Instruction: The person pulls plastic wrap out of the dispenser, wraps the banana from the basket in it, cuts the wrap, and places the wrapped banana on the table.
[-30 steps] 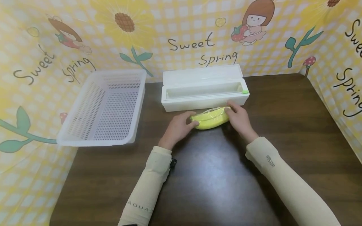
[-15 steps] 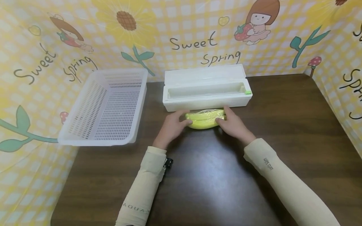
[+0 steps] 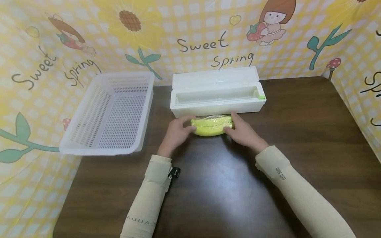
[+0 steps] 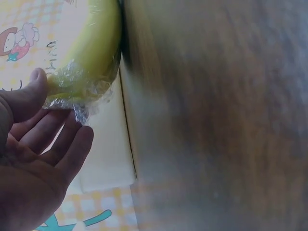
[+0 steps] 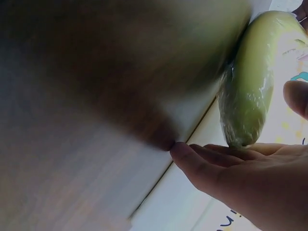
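Yellow bananas (image 3: 210,126), wrapped in clear cling film, lie sideways between both hands in the head view. My left hand (image 3: 176,132) holds their left end, with the thumb on the near side and fingers behind. At the right end, my right hand (image 3: 242,130) holds them likewise between thumb and fingers. In the left wrist view, crumpled film (image 4: 82,96) gathers at the end by the fingers. The right wrist view shows the film-covered tip (image 5: 240,134) against the fingers. Just behind the bananas stands a long white box (image 3: 218,108) with its lid raised.
A white perforated plastic basket (image 3: 142,132) stands to the left on the dark wooden table (image 3: 208,198). The box carries a small green slider (image 3: 261,97) at its right end. A yellow checked cloth (image 3: 196,19) hangs behind and at the sides.
The wrapped bananas and both hands have shifted left along the front of the box. The bananas have turned from slanted to nearly level with it, and the right thumb has come onto their near side.
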A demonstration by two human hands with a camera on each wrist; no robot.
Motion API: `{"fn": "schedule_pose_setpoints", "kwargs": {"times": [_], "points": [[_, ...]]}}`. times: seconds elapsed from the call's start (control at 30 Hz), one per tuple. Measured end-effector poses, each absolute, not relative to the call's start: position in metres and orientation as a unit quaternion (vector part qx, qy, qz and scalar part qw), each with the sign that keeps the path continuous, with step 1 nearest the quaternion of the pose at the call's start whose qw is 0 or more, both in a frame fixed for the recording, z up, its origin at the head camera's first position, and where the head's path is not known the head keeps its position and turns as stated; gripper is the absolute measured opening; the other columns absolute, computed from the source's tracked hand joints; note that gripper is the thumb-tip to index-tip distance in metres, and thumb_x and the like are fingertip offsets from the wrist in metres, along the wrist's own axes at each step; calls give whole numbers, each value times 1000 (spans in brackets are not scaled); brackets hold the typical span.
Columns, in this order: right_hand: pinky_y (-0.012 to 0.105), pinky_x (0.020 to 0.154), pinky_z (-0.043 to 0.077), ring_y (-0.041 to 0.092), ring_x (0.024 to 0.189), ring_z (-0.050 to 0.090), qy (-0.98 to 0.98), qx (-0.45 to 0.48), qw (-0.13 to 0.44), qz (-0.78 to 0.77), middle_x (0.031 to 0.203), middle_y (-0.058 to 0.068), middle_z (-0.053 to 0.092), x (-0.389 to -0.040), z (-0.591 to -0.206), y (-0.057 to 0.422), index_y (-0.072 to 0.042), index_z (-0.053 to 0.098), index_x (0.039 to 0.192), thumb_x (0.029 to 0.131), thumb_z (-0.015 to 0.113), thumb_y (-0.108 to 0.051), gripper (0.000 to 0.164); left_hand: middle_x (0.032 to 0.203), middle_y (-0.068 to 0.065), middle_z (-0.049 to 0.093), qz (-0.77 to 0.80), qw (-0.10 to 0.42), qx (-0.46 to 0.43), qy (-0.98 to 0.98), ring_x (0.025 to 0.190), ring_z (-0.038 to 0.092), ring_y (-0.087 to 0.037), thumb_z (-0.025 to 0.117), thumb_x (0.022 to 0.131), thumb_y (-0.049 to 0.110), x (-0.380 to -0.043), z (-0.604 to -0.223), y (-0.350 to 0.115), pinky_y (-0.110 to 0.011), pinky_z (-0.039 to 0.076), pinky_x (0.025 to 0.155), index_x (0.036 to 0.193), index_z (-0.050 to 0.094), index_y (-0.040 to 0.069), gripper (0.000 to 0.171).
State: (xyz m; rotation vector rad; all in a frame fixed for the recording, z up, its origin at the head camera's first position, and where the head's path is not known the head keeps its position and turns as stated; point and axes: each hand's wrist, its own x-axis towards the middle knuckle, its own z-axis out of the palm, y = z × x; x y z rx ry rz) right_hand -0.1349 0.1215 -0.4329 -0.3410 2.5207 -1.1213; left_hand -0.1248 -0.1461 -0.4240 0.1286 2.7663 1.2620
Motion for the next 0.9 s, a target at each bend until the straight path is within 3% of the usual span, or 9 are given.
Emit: {"fn": "schedule_pose_setpoints", "kwargs": {"times": [0.27,0.9], "points": [[49,119,19,37,150,18,890,-135,186,-395,165,21,14,-132,-429,124,4,8,159,103,53,-30,79,129,-8,67,388,27,42,920,124,57,-27,71,95,16,-121,-422,-144,-46,43,105,126,69,12,32],[51,119,18,37,150,17,893,-154,179,-383,165,22,13,-131,-434,128,4,8,159,103,54,-27,78,141,-5,58,379,53,60,922,133,49,-27,68,99,25,-115,-426,-149,-48,39,108,137,61,17,39]]}}
